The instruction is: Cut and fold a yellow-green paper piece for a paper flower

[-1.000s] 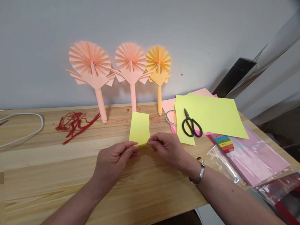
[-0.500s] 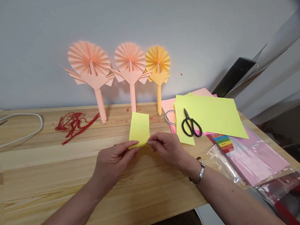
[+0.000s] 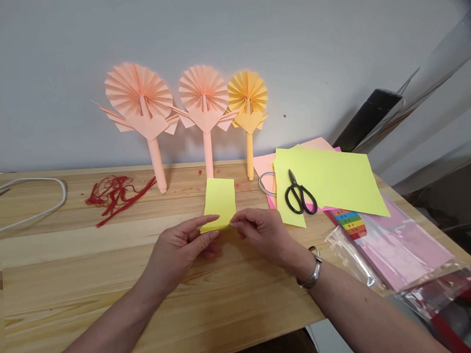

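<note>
A small rectangle of yellow paper (image 3: 220,200) is held up over the table, its near edge folded into a narrow strip. My right hand (image 3: 261,235) pinches the right end of that folded edge between thumb and fingertips. At the left end is my left hand (image 3: 186,241), its thumb under the near edge and its index finger stretched over the paper; the two fingers stand apart, with other fingers partly hidden beneath. Behind the paper, two pink folded-paper fans (image 3: 203,92) and one orange fan (image 3: 248,92) lean against the wall on rolled paper handles.
Red threads (image 3: 115,197) lie at left near a white cable (image 3: 61,205). At right, black-handled scissors (image 3: 301,199) rest on yellow sheets (image 3: 337,180) with pink paper beneath. A clear plastic packet (image 3: 414,247) of pink paper reaches the table's right edge. A silver ring (image 3: 265,183) lies beside the sheets.
My left index finger has lifted and slid right over the yellow paper, and the left thumb has spread away from it. My right hand keeps its pinch almost in place.
</note>
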Demonstrator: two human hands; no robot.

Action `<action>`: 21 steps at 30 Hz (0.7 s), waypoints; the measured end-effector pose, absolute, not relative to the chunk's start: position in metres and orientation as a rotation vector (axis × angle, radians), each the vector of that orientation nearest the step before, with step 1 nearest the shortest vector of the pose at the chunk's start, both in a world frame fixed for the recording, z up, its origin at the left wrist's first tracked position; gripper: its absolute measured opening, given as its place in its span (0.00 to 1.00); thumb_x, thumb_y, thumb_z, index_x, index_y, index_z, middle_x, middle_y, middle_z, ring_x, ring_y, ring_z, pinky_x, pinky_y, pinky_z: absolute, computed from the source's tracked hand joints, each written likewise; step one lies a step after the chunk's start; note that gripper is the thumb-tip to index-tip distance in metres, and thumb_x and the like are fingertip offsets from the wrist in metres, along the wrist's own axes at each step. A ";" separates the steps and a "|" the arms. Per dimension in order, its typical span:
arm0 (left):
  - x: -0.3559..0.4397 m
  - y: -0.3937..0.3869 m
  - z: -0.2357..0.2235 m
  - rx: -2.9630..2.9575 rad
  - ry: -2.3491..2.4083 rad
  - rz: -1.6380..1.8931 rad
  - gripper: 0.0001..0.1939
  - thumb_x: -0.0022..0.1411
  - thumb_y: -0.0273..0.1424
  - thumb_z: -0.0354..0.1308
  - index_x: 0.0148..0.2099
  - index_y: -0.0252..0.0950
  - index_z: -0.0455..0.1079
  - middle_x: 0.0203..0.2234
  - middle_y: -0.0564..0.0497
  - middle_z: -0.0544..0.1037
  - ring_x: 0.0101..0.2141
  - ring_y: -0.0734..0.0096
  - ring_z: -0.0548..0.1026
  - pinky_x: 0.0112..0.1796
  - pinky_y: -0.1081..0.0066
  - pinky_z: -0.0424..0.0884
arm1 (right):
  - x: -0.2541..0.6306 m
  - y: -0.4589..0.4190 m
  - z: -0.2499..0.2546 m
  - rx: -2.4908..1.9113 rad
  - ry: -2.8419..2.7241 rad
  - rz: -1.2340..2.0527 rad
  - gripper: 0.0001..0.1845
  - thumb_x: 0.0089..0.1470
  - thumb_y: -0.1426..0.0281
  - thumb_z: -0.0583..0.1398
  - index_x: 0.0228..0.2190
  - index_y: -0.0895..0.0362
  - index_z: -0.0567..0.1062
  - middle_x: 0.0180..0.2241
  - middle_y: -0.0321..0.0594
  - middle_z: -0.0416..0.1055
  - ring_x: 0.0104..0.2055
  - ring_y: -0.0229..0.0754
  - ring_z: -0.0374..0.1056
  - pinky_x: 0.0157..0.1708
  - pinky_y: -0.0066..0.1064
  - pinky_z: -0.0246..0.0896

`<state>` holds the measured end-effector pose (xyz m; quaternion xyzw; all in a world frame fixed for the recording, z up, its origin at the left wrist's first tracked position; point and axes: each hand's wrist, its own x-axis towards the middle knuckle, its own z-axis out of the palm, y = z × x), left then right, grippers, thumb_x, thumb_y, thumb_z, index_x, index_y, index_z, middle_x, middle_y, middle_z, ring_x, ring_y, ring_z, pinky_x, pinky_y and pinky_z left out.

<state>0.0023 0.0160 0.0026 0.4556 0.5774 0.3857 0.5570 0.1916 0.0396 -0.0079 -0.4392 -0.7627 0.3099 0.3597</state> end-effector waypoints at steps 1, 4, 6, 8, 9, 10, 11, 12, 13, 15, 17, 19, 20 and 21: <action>0.002 0.016 0.002 1.075 1.361 0.913 0.20 0.49 0.37 0.64 0.46 0.38 0.73 0.26 0.53 0.82 0.25 0.67 0.80 0.29 0.67 0.79 | 0.191 0.039 -0.008 -1.139 -1.967 0.809 0.10 0.53 0.78 0.56 0.30 0.55 0.77 0.26 0.33 0.75 0.28 0.34 0.69 0.30 0.23 0.61; 0.003 0.015 0.002 1.056 1.354 0.920 0.17 0.51 0.37 0.62 0.44 0.37 0.74 0.25 0.52 0.82 0.26 0.66 0.80 0.30 0.66 0.79 | 0.191 0.039 -0.008 -1.153 -1.961 0.840 0.12 0.53 0.78 0.56 0.31 0.54 0.77 0.26 0.32 0.75 0.29 0.34 0.69 0.31 0.23 0.61; 0.003 0.015 0.001 1.046 1.341 0.908 0.16 0.52 0.37 0.61 0.44 0.37 0.73 0.24 0.51 0.82 0.27 0.65 0.80 0.31 0.64 0.79 | 0.190 0.039 -0.007 -1.157 -1.946 0.859 0.12 0.53 0.77 0.55 0.31 0.53 0.78 0.26 0.32 0.75 0.28 0.33 0.69 0.31 0.22 0.61; 0.003 0.015 0.001 1.057 1.336 0.893 0.17 0.52 0.37 0.62 0.44 0.37 0.73 0.25 0.50 0.82 0.27 0.63 0.80 0.31 0.63 0.79 | 0.190 0.038 -0.007 -1.164 -1.934 0.879 0.12 0.53 0.77 0.55 0.31 0.53 0.78 0.25 0.32 0.75 0.28 0.33 0.69 0.30 0.22 0.61; 0.003 0.015 0.001 1.068 1.342 0.890 0.18 0.51 0.38 0.62 0.44 0.37 0.73 0.26 0.50 0.83 0.28 0.63 0.80 0.31 0.62 0.79 | 0.190 0.038 -0.006 -1.167 -1.930 0.886 0.11 0.53 0.76 0.55 0.30 0.54 0.78 0.25 0.32 0.75 0.27 0.34 0.69 0.30 0.23 0.61; 0.003 0.015 0.001 1.083 1.354 0.891 0.18 0.51 0.38 0.62 0.44 0.37 0.74 0.28 0.49 0.83 0.28 0.63 0.80 0.31 0.63 0.79 | 0.190 0.038 -0.006 -1.168 -1.929 0.891 0.11 0.54 0.76 0.55 0.30 0.54 0.78 0.25 0.32 0.75 0.27 0.34 0.69 0.30 0.23 0.61; 0.004 0.015 0.000 1.099 1.370 0.896 0.18 0.50 0.39 0.62 0.43 0.37 0.74 0.28 0.49 0.83 0.28 0.63 0.80 0.31 0.63 0.79 | 0.189 0.038 -0.006 -1.168 -1.930 0.895 0.11 0.54 0.76 0.55 0.31 0.54 0.78 0.24 0.33 0.75 0.27 0.34 0.69 0.29 0.23 0.61; 0.004 0.015 0.001 1.115 1.388 0.907 0.18 0.50 0.39 0.63 0.42 0.37 0.75 0.28 0.50 0.83 0.28 0.63 0.80 0.32 0.64 0.79 | 0.189 0.037 -0.006 -1.168 -1.931 0.899 0.11 0.54 0.75 0.55 0.31 0.54 0.78 0.24 0.33 0.74 0.27 0.34 0.69 0.29 0.23 0.61; 0.004 0.015 0.001 1.127 1.404 0.916 0.17 0.49 0.39 0.63 0.41 0.37 0.75 0.28 0.50 0.83 0.27 0.63 0.80 0.32 0.64 0.79 | 0.189 0.037 -0.006 -1.166 -1.931 0.903 0.10 0.54 0.75 0.55 0.31 0.54 0.77 0.24 0.33 0.74 0.27 0.34 0.68 0.29 0.23 0.61; 0.004 0.014 0.001 1.143 1.418 0.926 0.16 0.49 0.39 0.63 0.40 0.38 0.76 0.26 0.51 0.83 0.27 0.64 0.80 0.32 0.65 0.78 | 0.189 0.036 -0.006 -1.167 -1.927 0.920 0.10 0.54 0.75 0.56 0.31 0.54 0.77 0.23 0.33 0.73 0.26 0.33 0.67 0.29 0.23 0.61; 0.005 0.014 0.001 1.143 1.421 0.926 0.15 0.49 0.39 0.64 0.39 0.38 0.76 0.25 0.52 0.83 0.26 0.65 0.80 0.32 0.67 0.78 | 0.188 0.036 -0.007 -1.173 -1.909 0.966 0.09 0.54 0.74 0.56 0.30 0.55 0.76 0.22 0.32 0.72 0.25 0.33 0.66 0.28 0.23 0.61; 0.005 0.014 0.001 1.139 1.422 0.924 0.15 0.49 0.39 0.64 0.38 0.38 0.75 0.25 0.52 0.83 0.26 0.64 0.80 0.32 0.67 0.78 | 0.188 0.036 -0.006 -1.180 -1.873 1.040 0.09 0.54 0.73 0.56 0.30 0.55 0.76 0.21 0.33 0.71 0.24 0.33 0.66 0.27 0.24 0.61; 0.005 0.014 0.001 1.140 1.423 0.924 0.15 0.49 0.40 0.63 0.38 0.38 0.75 0.24 0.52 0.82 0.26 0.64 0.80 0.31 0.66 0.78 | 0.188 0.036 -0.006 -1.185 -1.849 1.086 0.09 0.54 0.73 0.56 0.29 0.56 0.76 0.21 0.33 0.71 0.23 0.33 0.66 0.27 0.24 0.61; 0.005 0.014 0.002 1.144 1.424 0.921 0.15 0.48 0.40 0.63 0.37 0.37 0.75 0.23 0.51 0.82 0.26 0.63 0.80 0.31 0.65 0.78 | 0.187 0.036 -0.005 -1.192 -1.820 1.134 0.08 0.53 0.73 0.56 0.29 0.56 0.76 0.21 0.33 0.71 0.23 0.33 0.66 0.26 0.24 0.62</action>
